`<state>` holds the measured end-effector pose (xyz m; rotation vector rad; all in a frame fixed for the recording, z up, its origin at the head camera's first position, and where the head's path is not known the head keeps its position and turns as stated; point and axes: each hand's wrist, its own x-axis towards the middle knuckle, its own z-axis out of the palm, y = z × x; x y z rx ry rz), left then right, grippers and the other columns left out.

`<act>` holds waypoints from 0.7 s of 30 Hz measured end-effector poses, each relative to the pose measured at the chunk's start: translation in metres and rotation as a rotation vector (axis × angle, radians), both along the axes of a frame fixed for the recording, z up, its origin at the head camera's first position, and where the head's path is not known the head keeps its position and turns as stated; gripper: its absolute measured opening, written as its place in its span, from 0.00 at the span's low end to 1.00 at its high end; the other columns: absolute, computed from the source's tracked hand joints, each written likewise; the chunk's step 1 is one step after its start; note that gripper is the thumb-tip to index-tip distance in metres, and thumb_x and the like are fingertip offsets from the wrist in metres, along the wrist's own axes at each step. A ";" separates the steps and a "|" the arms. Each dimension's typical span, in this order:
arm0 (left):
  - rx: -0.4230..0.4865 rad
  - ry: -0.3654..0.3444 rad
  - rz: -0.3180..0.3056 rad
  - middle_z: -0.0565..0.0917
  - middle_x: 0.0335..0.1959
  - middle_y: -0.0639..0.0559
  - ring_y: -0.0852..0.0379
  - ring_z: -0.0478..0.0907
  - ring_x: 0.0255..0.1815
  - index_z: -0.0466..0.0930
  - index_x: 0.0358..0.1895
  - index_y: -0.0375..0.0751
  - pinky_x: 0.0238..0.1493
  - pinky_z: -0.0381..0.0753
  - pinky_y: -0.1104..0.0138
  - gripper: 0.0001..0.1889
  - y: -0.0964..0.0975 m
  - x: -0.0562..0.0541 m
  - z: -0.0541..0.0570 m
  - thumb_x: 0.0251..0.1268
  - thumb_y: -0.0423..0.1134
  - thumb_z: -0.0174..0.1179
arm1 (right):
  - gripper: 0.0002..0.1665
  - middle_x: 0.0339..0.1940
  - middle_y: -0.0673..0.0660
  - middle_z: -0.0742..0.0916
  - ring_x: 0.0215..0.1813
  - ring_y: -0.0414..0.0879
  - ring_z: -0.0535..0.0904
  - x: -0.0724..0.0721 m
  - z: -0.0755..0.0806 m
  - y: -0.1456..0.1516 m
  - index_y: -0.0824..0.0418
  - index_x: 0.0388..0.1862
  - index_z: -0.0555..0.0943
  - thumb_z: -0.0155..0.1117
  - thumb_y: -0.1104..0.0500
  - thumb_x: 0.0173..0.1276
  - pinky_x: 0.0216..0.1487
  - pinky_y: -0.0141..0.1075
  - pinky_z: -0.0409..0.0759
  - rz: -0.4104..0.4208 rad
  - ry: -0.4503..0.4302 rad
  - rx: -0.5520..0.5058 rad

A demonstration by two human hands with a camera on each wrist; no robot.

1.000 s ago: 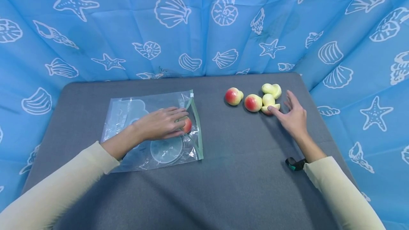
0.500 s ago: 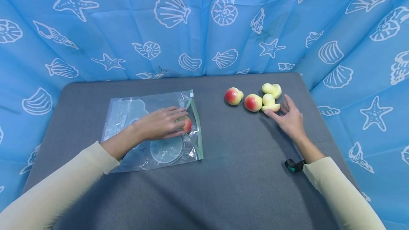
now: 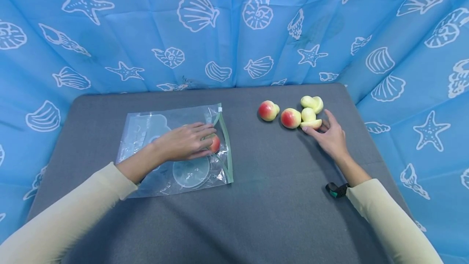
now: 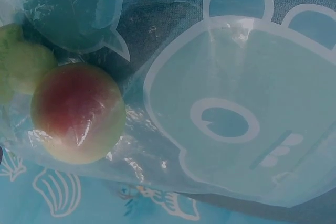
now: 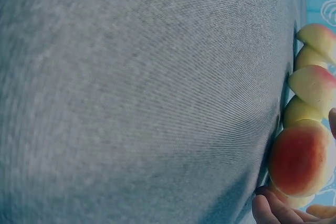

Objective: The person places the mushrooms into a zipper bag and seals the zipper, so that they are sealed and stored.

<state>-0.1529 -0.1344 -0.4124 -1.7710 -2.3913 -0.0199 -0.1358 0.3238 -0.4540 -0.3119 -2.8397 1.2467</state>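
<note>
A clear plastic slider bag (image 3: 161, 186) with a green-edged mouth and printed pale shapes lies flat on the left of the table. My left hand (image 3: 183, 142) rests over its mouth, holding the upper edge drawn back. Just inside, beneath the fingers, sits a red-topped toy mushroom (image 4: 79, 114). To the right, my right hand (image 3: 332, 138) pinches a tipped toy mushroom (image 3: 311, 123) by its cap, thumb in front and fingers at the right side. In the right wrist view, fingertips (image 5: 270, 211) show beside a red cap (image 5: 298, 158).
More toy mushrooms stand close by: a red-capped one (image 3: 290, 118) touching the group, another (image 3: 268, 111) further left, and a pale one (image 3: 312, 103) behind. A grey cloth covers the table (image 3: 271, 207). A blue seashell curtain (image 3: 234, 31) hangs along the back and sides.
My right hand has come lower and closer around the tipped mushroom; its thumb has slid to the cap's front edge and its fingers have drawn in. The left hand and bag stay still.
</note>
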 end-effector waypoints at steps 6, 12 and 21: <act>0.006 -0.001 0.001 0.80 0.60 0.35 0.40 0.75 0.65 0.81 0.54 0.38 0.67 0.75 0.50 0.19 -0.001 0.000 0.000 0.71 0.48 0.60 | 0.59 0.70 0.78 0.68 0.69 0.67 0.70 0.001 0.000 -0.002 0.62 0.81 0.45 0.68 0.42 0.66 0.65 0.58 0.73 0.008 -0.005 0.009; 0.014 -0.014 0.000 0.79 0.61 0.36 0.40 0.74 0.65 0.81 0.55 0.38 0.67 0.74 0.50 0.19 -0.003 0.000 0.000 0.70 0.48 0.60 | 0.58 0.71 0.78 0.67 0.69 0.69 0.69 0.002 0.003 -0.004 0.63 0.81 0.45 0.67 0.43 0.67 0.65 0.60 0.73 0.018 -0.007 0.022; 0.001 -0.023 0.006 0.79 0.61 0.35 0.40 0.74 0.66 0.81 0.55 0.38 0.67 0.74 0.50 0.19 -0.004 0.000 0.001 0.71 0.48 0.59 | 0.55 0.69 0.78 0.70 0.66 0.68 0.72 -0.001 0.000 -0.007 0.64 0.80 0.48 0.68 0.45 0.67 0.62 0.60 0.75 0.018 0.024 0.038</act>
